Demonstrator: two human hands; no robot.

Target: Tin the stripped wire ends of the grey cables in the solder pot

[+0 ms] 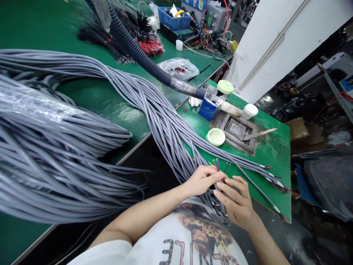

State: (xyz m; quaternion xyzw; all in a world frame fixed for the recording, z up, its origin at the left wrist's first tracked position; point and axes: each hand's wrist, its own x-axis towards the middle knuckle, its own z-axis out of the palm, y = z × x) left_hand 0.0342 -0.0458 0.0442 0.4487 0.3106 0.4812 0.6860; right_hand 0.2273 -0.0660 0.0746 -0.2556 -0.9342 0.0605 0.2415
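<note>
My left hand (202,179) is closed in a pinch at the stripped end of a grey cable, where thin coloured wires (217,165) fan out above the fingertips. Close against it, my right hand (237,202) has its fingers bent round the same cable end, some of them spread; its thumb is hidden. A long bundle of grey cables (162,106) runs from the left across the table to my lap. Several cable ends with coloured wires (278,184) lie on the green board (264,147) to the right. More cable ends hang below my hands, against the shirt.
A solder pot (234,129) with a scraper (260,134) across its rim sits on the board, beside round tubs (216,137). A ribbed hose (132,48) arches over the table. Thick cable coils (68,154) fill the left. Behind lie black and red wires (150,44) and a blue bin (173,20).
</note>
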